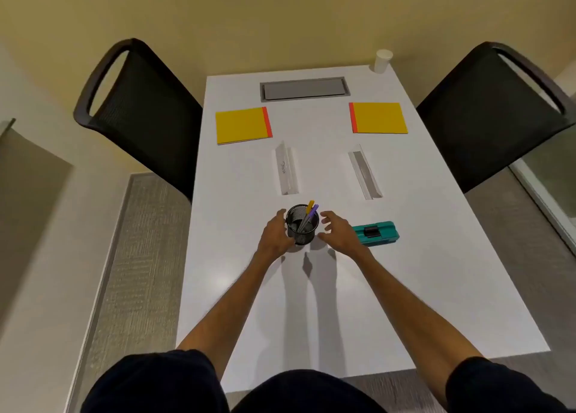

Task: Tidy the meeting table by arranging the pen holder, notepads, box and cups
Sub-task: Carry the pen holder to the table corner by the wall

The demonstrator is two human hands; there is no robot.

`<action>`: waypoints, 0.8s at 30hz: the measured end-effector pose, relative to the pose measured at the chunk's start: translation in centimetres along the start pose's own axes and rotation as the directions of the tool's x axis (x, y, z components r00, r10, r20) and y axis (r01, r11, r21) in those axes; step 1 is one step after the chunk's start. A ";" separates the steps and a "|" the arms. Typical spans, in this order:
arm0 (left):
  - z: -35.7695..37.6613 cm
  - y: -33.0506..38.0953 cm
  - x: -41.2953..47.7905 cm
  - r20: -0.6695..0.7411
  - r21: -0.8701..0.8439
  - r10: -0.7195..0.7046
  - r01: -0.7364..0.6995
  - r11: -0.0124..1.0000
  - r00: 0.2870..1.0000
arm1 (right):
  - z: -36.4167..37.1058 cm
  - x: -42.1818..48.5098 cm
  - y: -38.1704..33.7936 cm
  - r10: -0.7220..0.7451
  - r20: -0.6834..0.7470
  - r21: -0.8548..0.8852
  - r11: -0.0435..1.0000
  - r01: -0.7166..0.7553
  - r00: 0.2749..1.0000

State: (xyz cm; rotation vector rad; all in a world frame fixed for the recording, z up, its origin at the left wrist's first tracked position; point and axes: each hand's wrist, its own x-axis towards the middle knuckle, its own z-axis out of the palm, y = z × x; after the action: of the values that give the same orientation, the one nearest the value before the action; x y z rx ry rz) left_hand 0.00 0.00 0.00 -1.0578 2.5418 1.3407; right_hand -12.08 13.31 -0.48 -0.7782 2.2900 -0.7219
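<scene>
Premises: office meeting room.

Evidence: a long white worktop point(405, 272) has a recessed grey hatch point(304, 89) at its far end. A black mesh-backed left chair point(149, 116) and right chair point(486, 116) stand on opposite sides. A yellow left notepad point(243, 125) and right notepad point(378, 118) lie one per seat. A folded left card point(286, 169), handwritten, and right card point(364, 172) lie between. Also noted: mesh pen holder point(302, 228), grey carpet point(137, 256), plain beige wall point(280, 22).

Both arms extended fwd, forearms bare. L hand point(276, 235) cupped round holder point(302, 225), thumb up by rim. R hand point(338, 230) loose, fingers spread, lightly bent, just beside holder, not touching.
</scene>
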 end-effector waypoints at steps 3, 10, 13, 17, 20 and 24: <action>0.0 0.2 0.5 -0.024 -0.047 -0.025 0.024 0.999 0.999 | -0.1 0.6 0.0 -0.011 0.040 -0.019 1.000 0.011 0.999; 0.3 -0.1 1.2 -0.091 -0.108 -0.034 0.024 0.994 0.995 | 0.5 2.0 0.1 -0.031 0.035 0.054 0.998 0.029 0.999; 0.5 -0.3 1.1 -0.128 -0.153 -0.060 0.040 0.987 0.990 | 0.6 2.3 0.3 -0.045 0.029 0.078 0.996 0.043 0.999; 0.3 -0.4 0.5 -0.176 -0.186 -0.076 0.043 0.982 0.981 | 0.0 2.7 -0.1 -0.113 0.029 0.076 0.991 0.110 0.993; -0.3 -0.3 -0.2 -0.206 -0.224 -0.088 0.041 0.974 0.974 | -0.5 2.8 -0.7 -0.140 0.049 0.103 0.985 0.135 0.989; -1.6 -0.4 -1.6 -0.240 -0.328 -0.146 0.061 0.943 0.960 | -0.8 3.0 -2.2 -0.179 0.120 0.135 0.977 0.163 0.976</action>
State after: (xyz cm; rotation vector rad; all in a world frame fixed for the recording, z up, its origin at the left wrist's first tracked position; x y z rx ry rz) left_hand 1.82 -0.45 1.31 -1.4970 2.4451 1.7271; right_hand -13.78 10.08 0.36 -0.9440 2.0566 -0.8561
